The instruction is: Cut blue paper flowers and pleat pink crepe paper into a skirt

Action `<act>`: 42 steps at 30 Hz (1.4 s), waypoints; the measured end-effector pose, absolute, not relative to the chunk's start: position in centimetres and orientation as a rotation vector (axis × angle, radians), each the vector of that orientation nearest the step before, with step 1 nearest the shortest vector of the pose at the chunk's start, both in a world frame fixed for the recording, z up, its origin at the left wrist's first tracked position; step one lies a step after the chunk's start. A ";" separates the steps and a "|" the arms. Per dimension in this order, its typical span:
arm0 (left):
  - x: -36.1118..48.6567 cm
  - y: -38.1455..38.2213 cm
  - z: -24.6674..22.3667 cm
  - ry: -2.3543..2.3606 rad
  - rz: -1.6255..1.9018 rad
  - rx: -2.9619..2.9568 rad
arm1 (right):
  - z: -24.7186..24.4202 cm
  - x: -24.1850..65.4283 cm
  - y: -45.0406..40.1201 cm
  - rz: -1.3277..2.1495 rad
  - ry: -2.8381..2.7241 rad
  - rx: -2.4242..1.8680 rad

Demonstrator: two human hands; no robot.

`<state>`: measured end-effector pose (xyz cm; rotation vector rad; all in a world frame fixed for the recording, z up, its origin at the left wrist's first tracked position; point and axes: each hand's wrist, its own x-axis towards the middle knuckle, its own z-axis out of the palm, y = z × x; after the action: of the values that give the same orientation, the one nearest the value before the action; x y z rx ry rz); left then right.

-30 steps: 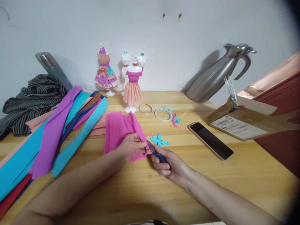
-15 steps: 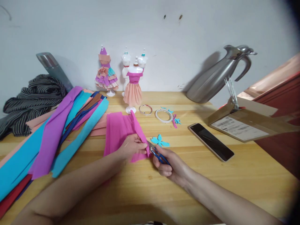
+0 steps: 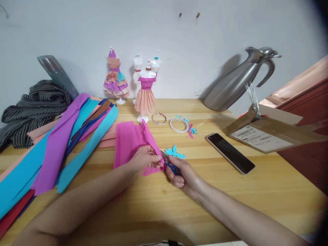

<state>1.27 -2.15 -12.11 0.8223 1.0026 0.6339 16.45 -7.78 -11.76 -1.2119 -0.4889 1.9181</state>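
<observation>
Pink crepe paper (image 3: pixel 129 136) lies on the table with its right side folded up. My left hand (image 3: pixel 146 158) pinches that folded edge between thumb and fingers. My right hand (image 3: pixel 180 174) is closed round blue-handled thread snips (image 3: pixel 174 168), whose blades lie against the edge of the pink paper, close to my left fingertips. Just beyond the snips rests a turquoise petal-shaped cutout (image 3: pixel 174 152). Behind the paper stands a small white mannequin wearing a pink and peach dress (image 3: pixel 145 97).
Coloured paper strips (image 3: pixel 51 150) and a striped cloth (image 3: pixel 33 112) fill the left. Tape rolls (image 3: pixel 178 125) and paper scraps (image 3: pixel 191 130) lie mid-table. At right are a phone (image 3: pixel 230 153), a cardboard box (image 3: pixel 263 133) and a steel jug (image 3: pixel 230 83). Another dressed mannequin (image 3: pixel 115 78) stands behind.
My right hand and the snips have shifted slightly left, and the blades have come further along the pink paper's edge. My left hand keeps its pinch in nearly the same place.
</observation>
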 end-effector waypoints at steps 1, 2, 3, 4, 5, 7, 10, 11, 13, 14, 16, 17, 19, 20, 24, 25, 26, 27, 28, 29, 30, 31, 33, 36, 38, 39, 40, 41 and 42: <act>1.3 -2.1 -12.1 1.001 0.628 0.820 | -11.8 16.4 -7.8 1.921 -0.491 -1.217; 1.3 -2.1 -12.0 1.005 0.621 0.818 | -11.8 16.4 -7.7 1.925 -0.491 -1.225; 1.2 -2.1 -12.0 1.011 0.613 0.816 | -11.8 16.3 -7.7 1.928 -0.488 -1.233; 1.2 -2.0 -12.0 1.017 0.605 0.813 | -11.8 16.3 -7.7 1.932 -0.483 -1.243; 1.2 -2.0 -12.0 1.022 0.597 0.811 | -11.8 16.3 -7.6 1.931 -0.477 -1.252; 1.2 -2.0 -12.0 1.023 0.580 0.814 | -11.7 16.2 -7.6 1.924 -0.465 -1.264; 1.1 -2.0 -12.0 1.016 0.555 0.841 | -11.6 16.2 -7.6 1.941 -0.444 -1.252; 1.1 -2.0 -12.0 1.018 0.549 0.856 | -11.6 16.2 -7.6 1.956 -0.429 -1.247; 1.1 -2.0 -12.1 1.031 0.531 0.887 | -11.4 16.1 -7.5 1.994 -0.381 -1.241; 1.1 -2.0 -12.1 1.039 0.524 0.900 | -11.3 16.0 -7.5 2.010 -0.351 -1.241; 1.1 -2.0 -12.1 1.043 0.509 0.916 | -11.2 15.9 -7.5 2.039 -0.285 -1.241; 1.1 -2.0 -12.1 1.040 0.502 0.920 | -11.2 15.8 -7.4 2.053 -0.253 -1.239; 1.1 -1.9 -12.1 1.031 0.489 0.928 | -11.2 15.7 -7.5 2.086 -0.199 -1.223; 1.1 -1.9 -12.0 1.029 0.482 0.933 | -11.3 15.7 -7.5 2.103 -0.180 -1.209; 1.1 -1.9 -11.8 1.028 0.462 0.941 | -11.7 15.7 -7.7 2.155 -0.167 -1.119; 1.1 -1.9 -11.8 1.027 0.457 0.941 | -11.8 15.7 -7.8 2.163 -0.174 -1.097; 1.0 -1.9 -11.8 1.024 0.452 0.939 | -11.8 15.7 -7.9 2.167 -0.180 -1.076; 1.0 -1.9 -11.9 1.021 0.448 0.938 | -11.8 15.6 -7.9 2.166 -0.185 -1.057; 1.0 -1.8 -11.9 1.018 0.444 0.936 | -11.9 15.6 -8.0 2.163 -0.186 -1.041; 1.0 -1.8 -11.9 1.015 0.442 0.934 | -11.9 15.6 -8.0 2.158 -0.183 -1.030; 1.0 -1.8 -11.9 1.010 0.438 0.932 | -11.9 15.6 -8.1 2.150 -0.178 -1.026; 1.0 -1.8 -12.0 1.005 0.433 0.931 | -11.9 15.6 -8.1 2.140 -0.172 -1.028; 1.0 -1.8 -12.0 0.995 0.426 0.929 | -12.1 15.6 -8.2 2.122 -0.170 -1.035; 0.9 -1.8 -11.9 0.986 0.414 0.933 | -12.3 15.6 -8.2 2.120 -0.186 -1.023; 0.9 -1.8 -11.9 0.988 0.404 0.941 | -12.5 15.6 -8.3 2.130 -0.191 -1.013; 0.9 -1.8 -11.8 0.991 0.401 0.946 | -12.6 15.6 -8.3 2.131 -0.189 -1.013; 0.9 -1.8 -11.8 0.994 0.398 0.950 | -12.6 15.6 -8.3 2.132 -0.183 -1.014; 0.9 -1.8 -11.8 0.996 0.397 0.954 | -12.6 15.6 -8.4 2.130 -0.177 -1.014; 0.9 -1.8 -11.7 0.998 0.395 0.957 | -12.5 15.5 -8.4 2.129 -0.168 -1.014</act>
<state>0.90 -1.79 -11.74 0.9574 0.9978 0.3952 15.54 -8.42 -12.52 -1.0136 -0.1680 2.1287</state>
